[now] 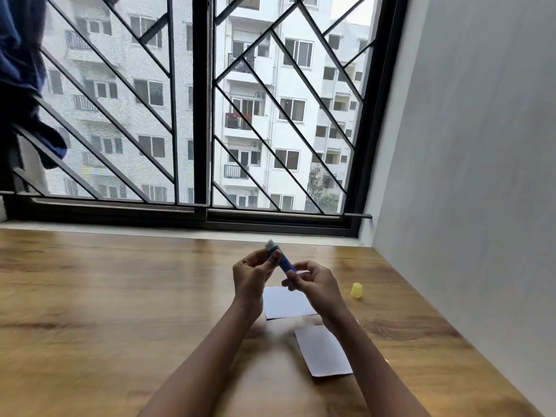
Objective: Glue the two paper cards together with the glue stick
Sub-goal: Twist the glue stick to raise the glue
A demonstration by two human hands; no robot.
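A blue glue stick (282, 260) is held tilted above the wooden table (120, 296), its uncapped tip pointing up and left. My left hand (251, 278) grips the upper part of the stick. My right hand (313, 282) pinches its lower end. Two white paper cards lie flat on the table under my hands: one card (284, 302) is farther away, partly behind my wrists, and the other card (325, 352) lies nearer, to the right. The yellow cap (356, 290) stands on the table to the right of my hands.
A grey wall (466, 176) borders the table on the right. A barred window (198, 115) and its sill run along the table's far edge. Dark blue cloth (21, 70) hangs at the upper left.
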